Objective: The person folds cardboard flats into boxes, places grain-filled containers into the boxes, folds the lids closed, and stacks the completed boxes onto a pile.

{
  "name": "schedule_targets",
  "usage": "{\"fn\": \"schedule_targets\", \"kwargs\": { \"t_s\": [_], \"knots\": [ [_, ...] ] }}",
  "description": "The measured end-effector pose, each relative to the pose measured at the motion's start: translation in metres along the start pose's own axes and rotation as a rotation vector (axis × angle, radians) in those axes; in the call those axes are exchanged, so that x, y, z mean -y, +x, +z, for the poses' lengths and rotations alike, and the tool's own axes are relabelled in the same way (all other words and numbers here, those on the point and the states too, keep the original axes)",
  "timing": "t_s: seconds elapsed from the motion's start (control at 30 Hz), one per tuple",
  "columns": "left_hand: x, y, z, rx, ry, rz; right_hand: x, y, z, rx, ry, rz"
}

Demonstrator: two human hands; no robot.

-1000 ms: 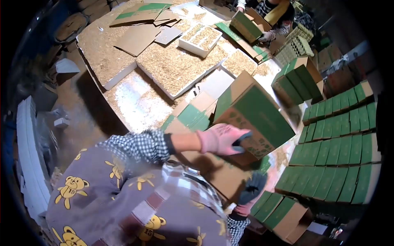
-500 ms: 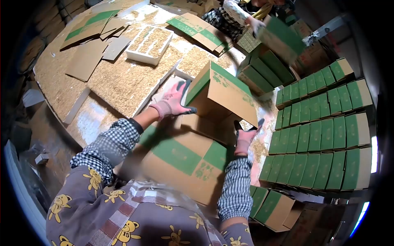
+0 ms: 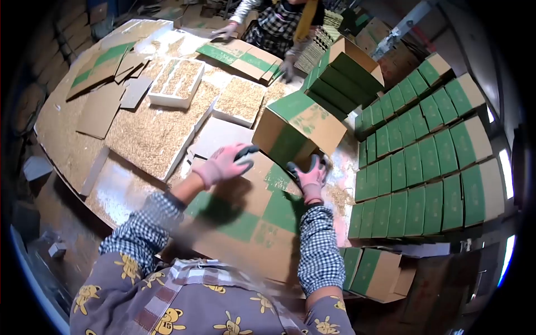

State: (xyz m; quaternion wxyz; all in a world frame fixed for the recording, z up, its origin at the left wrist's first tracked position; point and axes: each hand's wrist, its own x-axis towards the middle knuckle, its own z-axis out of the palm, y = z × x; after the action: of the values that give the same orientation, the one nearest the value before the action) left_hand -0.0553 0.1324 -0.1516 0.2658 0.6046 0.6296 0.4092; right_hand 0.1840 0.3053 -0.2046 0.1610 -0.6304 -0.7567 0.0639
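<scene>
An open cardboard box with a green band point(image 3: 298, 125) stands on the table beyond my hands, its opening turned toward me. My right hand point(image 3: 310, 174), in a pink glove with dark fingertips, has its fingers spread at the box's lower near edge. To the left, my left hand point(image 3: 228, 165), gloved alike, hovers with fingers apart over flat green-and-brown cardboard point(image 3: 245, 223); nothing is in it. That flat cardboard lies in front of my body, under both forearms.
Trays of small tan pieces point(image 3: 151, 131) and a white divided tray point(image 3: 177, 84) are at the left. Rows of green boxes point(image 3: 424, 173) line the right. Across the table, a co-worker point(image 3: 279, 28) touches flat cardboard point(image 3: 243, 58) near stacked boxes point(image 3: 346, 75).
The box has been turned and set farther out, and my left hand has come away from it. The co-worker's box has joined the stack, and their hands are now at the flat cardboard.
</scene>
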Motion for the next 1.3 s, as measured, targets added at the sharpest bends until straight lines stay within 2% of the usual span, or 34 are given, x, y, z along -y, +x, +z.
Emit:
{"fn": "schedule_targets", "kwargs": {
  "t_s": [0.07,0.1,0.13,0.2,0.23,0.27,0.3,0.37,0.4,0.47,0.5,0.57,0.63,0.67,0.73,0.77,0.8,0.87,0.9,0.93,0.97,1.0,1.03,1.07,1.1,1.13,1.17,1.2,1.23,1.27,1.3],
  "knots": [
    [0.000,-0.021,0.006,0.036,-0.097,-0.011,-0.034,0.006,0.022,-0.213,0.439,0.292],
    [0.001,-0.029,0.008,0.007,-0.148,-0.038,-0.044,0.011,0.040,-0.406,0.323,0.465],
    [0.001,-0.034,0.010,-0.025,-0.194,-0.059,-0.072,0.030,0.076,-0.389,0.365,0.638],
    [0.005,-0.040,0.015,-0.033,-0.176,-0.094,-0.149,0.075,0.151,0.171,1.054,0.912],
    [0.007,-0.041,0.016,-0.009,-0.124,-0.086,-0.163,0.084,0.172,0.194,0.874,0.889],
    [0.005,-0.042,0.020,0.004,-0.116,-0.173,-0.166,0.096,0.185,0.215,0.698,0.859],
    [-0.002,-0.039,0.018,0.032,-0.078,-0.123,-0.140,0.083,0.152,0.342,0.918,0.840],
    [-0.014,-0.033,0.013,0.050,0.049,0.000,-0.138,0.096,0.146,0.416,0.851,0.710],
    [-0.014,-0.033,0.016,0.064,0.049,-0.023,-0.141,0.104,0.143,0.368,0.729,0.639],
    [-0.018,-0.019,0.002,-0.055,0.078,0.086,-0.141,0.108,0.129,0.195,0.478,0.565],
    [-0.033,-0.014,-0.005,-0.061,0.003,-0.064,-0.139,0.098,0.120,0.091,0.432,0.588],
    [-0.035,-0.002,-0.008,-0.105,-0.023,-0.001,-0.129,0.096,0.114,0.002,0.461,0.588],
    [-0.051,-0.001,-0.005,-0.093,0.013,0.047,-0.135,0.096,0.133,0.406,0.243,0.189],
    [-0.069,-0.006,-0.003,-0.029,-0.008,-0.048,-0.133,0.093,0.144,0.608,0.122,-0.011],
    [-0.067,-0.014,0.004,0.054,0.138,0.112,-0.125,0.082,0.159,0.091,0.808,0.552],
    [-0.068,-0.017,0.003,0.058,0.149,0.158,-0.152,0.114,0.229,-0.044,0.767,0.363],
    [-0.069,-0.018,0.001,0.015,0.187,0.182,-0.133,0.112,0.147,-0.023,1.278,0.271],
    [-0.076,-0.014,-0.020,-0.056,0.202,0.165,-0.108,0.111,0.052,-0.154,1.352,0.155],
    [-0.076,-0.007,-0.032,-0.158,0.094,0.184,-0.096,0.111,-0.004,-0.118,1.444,0.222],
    [-0.072,-0.001,-0.043,-0.242,-0.025,0.212,-0.096,0.106,-0.061,-0.004,1.232,0.151],
    [-0.053,-0.001,-0.065,-0.355,0.189,0.118,-0.085,0.077,-0.123,0.041,1.279,-0.064],
    [-0.040,0.007,-0.091,-0.379,0.321,0.102,-0.060,0.037,-0.198,0.176,1.256,-0.171],
    [-0.071,0.004,-0.087,-0.275,-0.070,0.160,-0.047,0.012,-0.236,0.197,1.134,-0.261],
    [-0.104,0.002,-0.081,-0.168,-0.464,0.184,-0.029,-0.003,-0.252,0.164,0.934,-0.294],
    [-0.094,0.030,-0.064,-0.046,-0.471,0.225,-0.058,-0.039,-0.273,0.054,0.632,-0.162],
    [-0.063,0.028,-0.074,-0.006,-0.364,0.228,-0.054,-0.051,-0.270,0.027,0.461,-0.064],
    [-0.026,0.027,-0.084,0.078,-0.240,0.223,-0.057,-0.054,-0.241,-0.257,0.297,-0.129],
    [0.008,0.024,-0.086,0.208,-0.082,0.227,-0.058,-0.075,-0.235,-0.357,0.394,-0.170],
    [0.045,0.018,-0.083,0.385,0.057,0.239,-0.062,-0.099,-0.234,-0.296,0.376,-0.148],
    [0.060,-0.001,-0.065,0.386,0.201,0.342,-0.057,-0.123,-0.234,-0.224,0.366,-0.130],
    [0.062,-0.014,-0.041,0.482,-0.217,0.310,-0.050,-0.137,-0.219,-0.237,0.184,-0.122]
  ]
}}
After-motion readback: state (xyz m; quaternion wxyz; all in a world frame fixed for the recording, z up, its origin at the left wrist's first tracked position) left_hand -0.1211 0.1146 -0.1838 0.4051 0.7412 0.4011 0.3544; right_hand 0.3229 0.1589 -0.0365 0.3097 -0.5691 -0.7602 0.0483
